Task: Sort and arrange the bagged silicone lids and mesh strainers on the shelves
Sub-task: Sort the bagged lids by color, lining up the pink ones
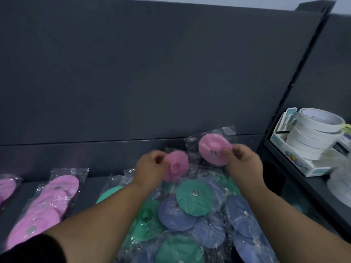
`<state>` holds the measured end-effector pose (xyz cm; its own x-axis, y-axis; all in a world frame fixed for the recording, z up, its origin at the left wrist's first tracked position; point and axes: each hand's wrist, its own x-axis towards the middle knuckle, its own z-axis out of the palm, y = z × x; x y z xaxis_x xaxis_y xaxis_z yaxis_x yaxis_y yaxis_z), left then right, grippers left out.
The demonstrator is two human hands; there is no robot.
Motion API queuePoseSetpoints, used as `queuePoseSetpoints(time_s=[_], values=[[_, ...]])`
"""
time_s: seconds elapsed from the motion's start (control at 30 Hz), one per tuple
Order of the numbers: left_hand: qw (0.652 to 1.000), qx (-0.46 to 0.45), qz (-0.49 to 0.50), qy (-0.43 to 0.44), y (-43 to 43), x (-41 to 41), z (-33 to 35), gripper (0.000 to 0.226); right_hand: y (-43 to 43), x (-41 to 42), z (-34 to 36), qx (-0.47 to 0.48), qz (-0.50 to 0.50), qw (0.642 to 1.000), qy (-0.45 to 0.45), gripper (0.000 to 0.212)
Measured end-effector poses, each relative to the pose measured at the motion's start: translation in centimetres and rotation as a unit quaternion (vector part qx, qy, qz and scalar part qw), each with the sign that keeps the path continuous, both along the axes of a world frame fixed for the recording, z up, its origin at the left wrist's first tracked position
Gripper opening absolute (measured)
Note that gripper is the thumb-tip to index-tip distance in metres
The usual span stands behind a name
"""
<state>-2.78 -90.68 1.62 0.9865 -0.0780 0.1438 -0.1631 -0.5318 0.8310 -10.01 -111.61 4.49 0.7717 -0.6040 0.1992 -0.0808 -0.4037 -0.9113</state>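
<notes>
My left hand [150, 168] pinches a bagged pink silicone lid [176, 166] above the dark shelf [91, 188]. My right hand [245, 160] pinches a second bagged pink lid [210, 149], held slightly higher and to the right. Below both hands lies a loose heap of bagged lids, green [195, 198] and blue [176, 215], overlapping one another. A row of bagged pink lids [49, 205] lies on the shelf at the left, with another pink lid [6, 186] at the far left edge. A single green lid [109, 193] peeks out beside my left forearm. No mesh strainer shows.
The shelf's dark back panel [152, 73] rises behind the lids. On the neighbouring shelf at the right stands a stack of white tape rolls [315, 130] in a white cardboard display box [303, 166]. A blurred white object [340, 185] sits in front of it.
</notes>
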Motion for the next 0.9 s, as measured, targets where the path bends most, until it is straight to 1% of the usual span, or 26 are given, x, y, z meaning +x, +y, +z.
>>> queuePoseSetpoints(time_s=[0.1, 0.13, 0.17, 0.2, 0.23, 0.27, 0.3, 0.37, 0.4, 0.47, 0.5, 0.53, 0.57, 0.63, 0.67, 0.7, 0.8, 0.83, 0.9], values=[[0.993, -0.081, 0.062, -0.068, 1.3, -0.6, 3.1, 0.008, 0.6, -0.2, 1.5, 0.041, -0.038, 0.998, -0.035, 0.029], [0.988, -0.096, 0.074, -0.097, 1.9, -1.1, 3.7, 0.009, 1.2, -0.3, 1.8, 0.061, -0.039, 0.997, -0.036, 0.033], [0.984, -0.103, 0.072, -0.124, 2.4, -1.7, 3.9, 0.009, 2.0, -0.3, 1.9, 0.092, -0.028, 0.995, -0.027, 0.032], [0.983, -0.102, 0.049, -0.145, 2.8, -2.5, 3.9, 0.008, 3.1, -0.3, 1.9, 0.137, -0.008, 0.99, -0.01, 0.027], [0.983, -0.094, 0.006, -0.159, 3.2, -3.4, 3.4, 0.005, 4.4, -0.4, 1.7, 0.192, 0.018, 0.981, 0.014, 0.022], [0.982, -0.067, -0.049, -0.173, 3.7, -4.2, 2.5, 0.004, 5.6, -0.5, 1.5, 0.242, 0.046, 0.968, 0.04, 0.019], [0.976, -0.019, -0.103, -0.193, 4.1, -5.0, 1.3, 0.008, 6.5, -0.6, 1.1, 0.266, 0.066, 0.96, 0.064, 0.018], [0.956, 0.071, -0.19, -0.211, 5.4, -5.7, -1.9, 0.013, 7.6, -0.7, 0.2, 0.248, 0.071, 0.961, 0.102, 0.017], [0.952, 0.098, -0.211, -0.202, 6.0, -6.0, -3.4, 0.014, 7.8, -0.8, -0.2, 0.226, 0.065, 0.965, 0.112, 0.016], [0.955, 0.118, -0.231, -0.143, 7.0, -6.4, -4.7, 0.014, 8.1, -1.2, -1.1, 0.184, 0.059, 0.973, 0.124, 0.012], [0.961, 0.111, -0.237, -0.091, 7.3, -6.6, -4.7, 0.015, 8.3, -1.3, -1.5, 0.16, 0.064, 0.976, 0.133, 0.011], [0.966, 0.101, -0.234, -0.032, 7.3, -6.6, -4.5, 0.017, 8.7, -1.5, -1.8, 0.135, 0.073, 0.978, 0.142, 0.014], [0.972, 0.092, -0.216, 0.014, 7.3, -6.5, -4.2, 0.019, 9.0, -1.6, -2.0, 0.11, 0.081, 0.979, 0.15, 0.019], [0.984, 0.073, -0.153, 0.058, 6.9, -5.9, -3.9, 0.018, 9.5, -1.5, -2.4, 0.055, 0.084, 0.982, 0.162, 0.023], [0.989, 0.063, -0.118, 0.067, 6.6, -5.7, -3.6, 0.023, 9.7, -1.4, -2.6, 0.032, 0.081, 0.982, 0.167, 0.021], [0.992, 0.055, -0.089, 0.073, 6.5, -5.4, -3.7, 0.034, 9.8, -1.2, -2.8, 0.015, 0.079, 0.982, 0.169, 0.017], [0.994, 0.009, -0.031, 0.107, 6.3, -5.0, -3.5, 0.073, 10.0, -0.9, -2.9, -0.024, 0.079, 0.982, 0.171, 0.006], [0.994, -0.011, -0.015, 0.11, 6.3, -4.8, -3.3, 0.081, 10.0, -0.8, -3.0, -0.027, 0.075, 0.983, 0.165, 0.006], [0.989, -0.059, 0.007, 0.132, 6.3, -4.5, -2.7, 0.085, 9.9, -0.6, -2.9, -0.011, 0.054, 0.989, 0.135, 0.005]])
